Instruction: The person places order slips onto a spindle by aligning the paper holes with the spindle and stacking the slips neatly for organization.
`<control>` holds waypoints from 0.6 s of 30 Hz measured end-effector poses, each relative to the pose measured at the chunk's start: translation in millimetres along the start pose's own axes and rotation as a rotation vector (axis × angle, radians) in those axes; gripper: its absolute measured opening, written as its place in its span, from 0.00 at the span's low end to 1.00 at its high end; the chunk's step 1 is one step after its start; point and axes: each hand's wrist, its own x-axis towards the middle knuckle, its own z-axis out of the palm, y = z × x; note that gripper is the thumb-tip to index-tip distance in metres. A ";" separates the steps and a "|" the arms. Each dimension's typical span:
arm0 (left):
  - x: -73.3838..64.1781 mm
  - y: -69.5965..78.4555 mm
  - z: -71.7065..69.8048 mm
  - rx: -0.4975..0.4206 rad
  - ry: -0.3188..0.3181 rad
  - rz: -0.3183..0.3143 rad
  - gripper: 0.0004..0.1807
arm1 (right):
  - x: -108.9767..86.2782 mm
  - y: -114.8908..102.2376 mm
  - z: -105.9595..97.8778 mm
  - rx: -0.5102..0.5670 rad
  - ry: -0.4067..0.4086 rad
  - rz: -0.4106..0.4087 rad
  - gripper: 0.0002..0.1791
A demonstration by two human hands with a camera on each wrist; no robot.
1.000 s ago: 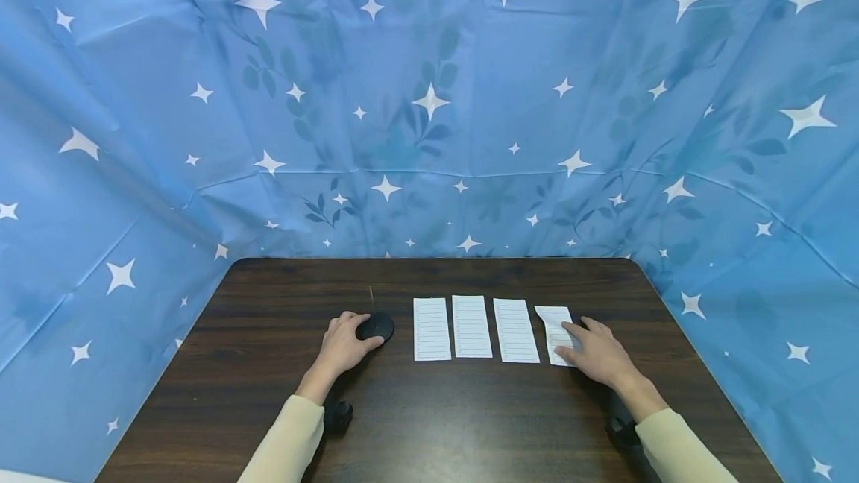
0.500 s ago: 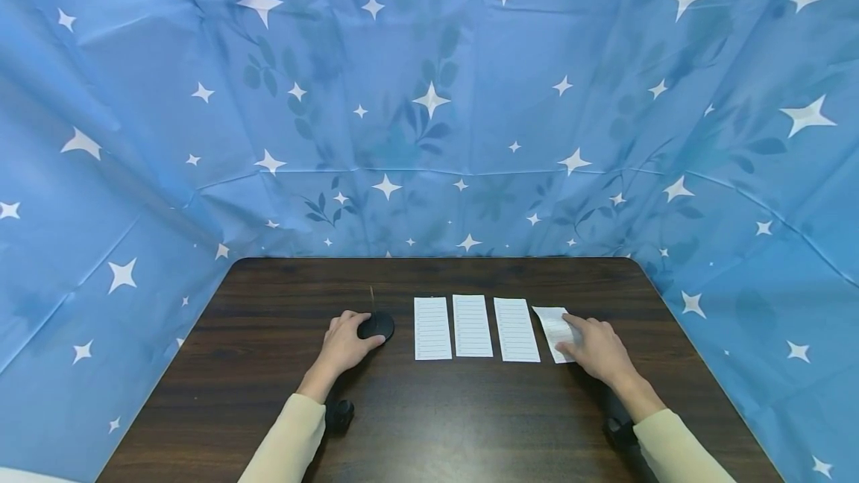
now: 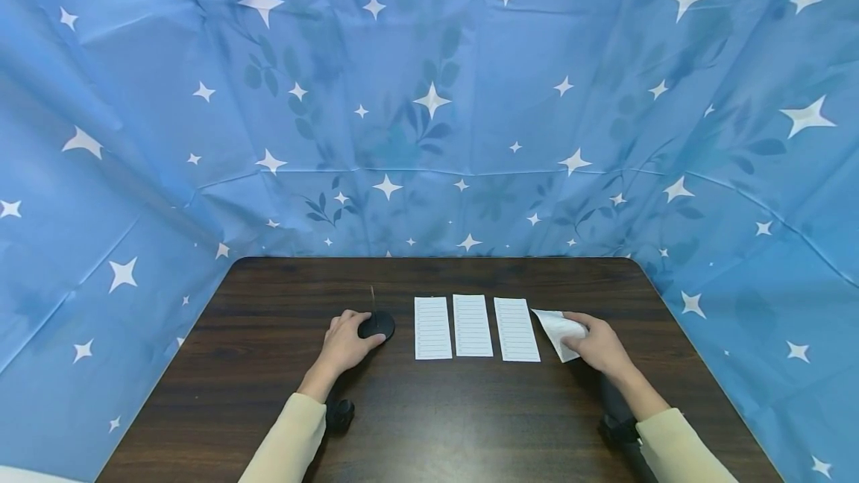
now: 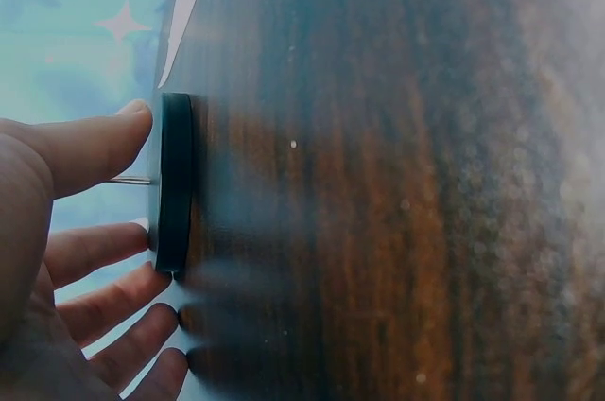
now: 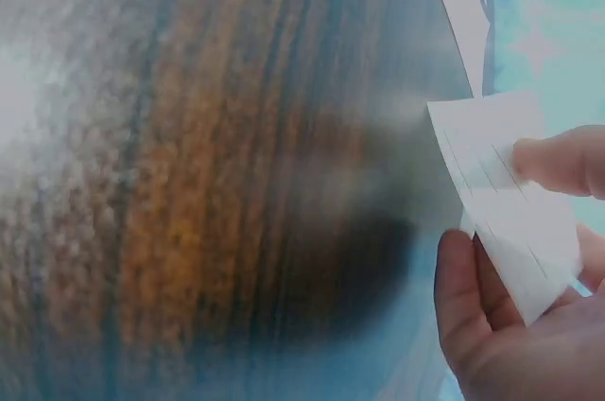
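Observation:
My left hand (image 3: pixel 344 341) grips the rim of a receipt spike (image 3: pixel 381 326), a round black base with a thin metal rod standing up from it. In the left wrist view the thumb is on one side of the base (image 4: pixel 174 183) and the fingers are on the other. At the right, my right hand (image 3: pixel 602 349) pinches a white lined paper slip (image 3: pixel 554 326) between thumb and fingers. This slip is bent and tilted up; the right wrist view shows its printed lines, with the thumb on that face.
Three more lined slips lie flat in a row between the hands: a left one (image 3: pixel 432 328), a middle one (image 3: pixel 473 325) and a right one (image 3: pixel 517 329). The dark wooden table (image 3: pixel 436 416) ends at a blue star-patterned curtain (image 3: pixel 429 140).
My right hand has closed its fingers on the rightmost slip and raised it, so that it bends up from the table. My left hand stays on the receipt spike.

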 end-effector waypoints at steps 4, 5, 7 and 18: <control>-0.5 1.0 -0.4 -0.002 -0.003 -0.003 0.32 | -0.5 -1.4 0.5 0.042 -0.016 -0.003 0.29; -0.6 1.4 -0.5 -0.004 -0.003 -0.004 0.32 | -0.4 -1.6 1.1 0.045 -0.017 -0.007 0.29; -0.6 1.9 -0.7 -0.005 -0.004 -0.007 0.32 | -0.4 -1.9 1.9 0.043 -0.015 -0.010 0.28; -0.3 -0.3 0.3 -0.013 0.003 0.006 0.31 | -0.8 -11.3 6.3 0.047 0.035 -0.060 0.25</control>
